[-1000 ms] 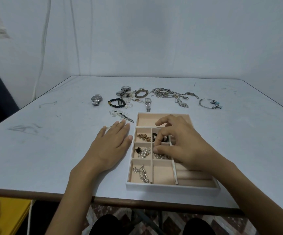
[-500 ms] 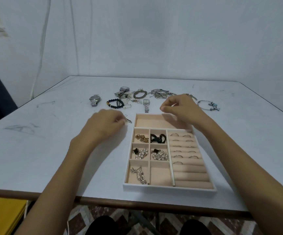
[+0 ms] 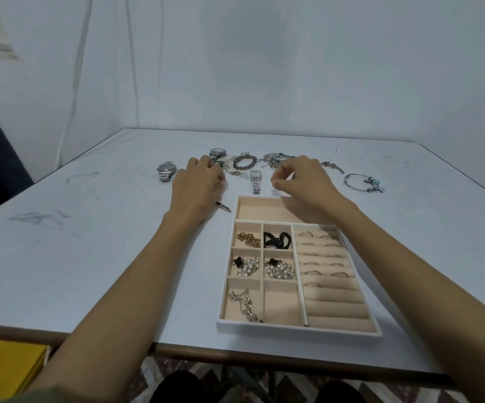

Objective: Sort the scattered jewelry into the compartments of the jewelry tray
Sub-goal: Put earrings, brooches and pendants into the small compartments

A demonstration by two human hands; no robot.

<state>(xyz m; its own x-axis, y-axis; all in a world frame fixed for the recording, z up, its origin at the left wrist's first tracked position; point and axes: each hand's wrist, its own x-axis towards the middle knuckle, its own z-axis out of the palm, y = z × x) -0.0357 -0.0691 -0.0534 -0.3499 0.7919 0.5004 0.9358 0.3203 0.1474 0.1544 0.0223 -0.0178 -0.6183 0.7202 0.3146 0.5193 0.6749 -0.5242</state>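
Observation:
The jewelry tray (image 3: 296, 330) lies at the table's near right. Its small compartments hold a gold chain (image 3: 248, 239), a black piece (image 3: 277, 239), pearl pieces (image 3: 245, 266) and a silver chain (image 3: 244, 305); rings (image 3: 322, 254) sit in the roll slots. Beyond the tray lie two silver watches (image 3: 166, 170), a brown bracelet (image 3: 244, 162), a small square watch (image 3: 255, 181), tangled chains (image 3: 273, 159) and a charm bangle (image 3: 363, 183). My left hand (image 3: 197, 187) curls down over the spot of the black bead bracelet, hiding it. My right hand (image 3: 302, 181) hovers by the chains, thumb and forefinger pinched, nothing visible between them.
A dark feather-shaped piece (image 3: 224, 207) lies beside the tray's far left corner, under my left wrist. The tray's long top compartment (image 3: 264, 209) holds nothing. The table's near edge (image 3: 90, 338) runs below my forearms, with a yellow object (image 3: 11, 365) below it at left.
Both hands left the tray and reached forward to the scattered pile. The left hand now covers the black bead bracelet; the right hand moved from the tray's compartments to the chains.

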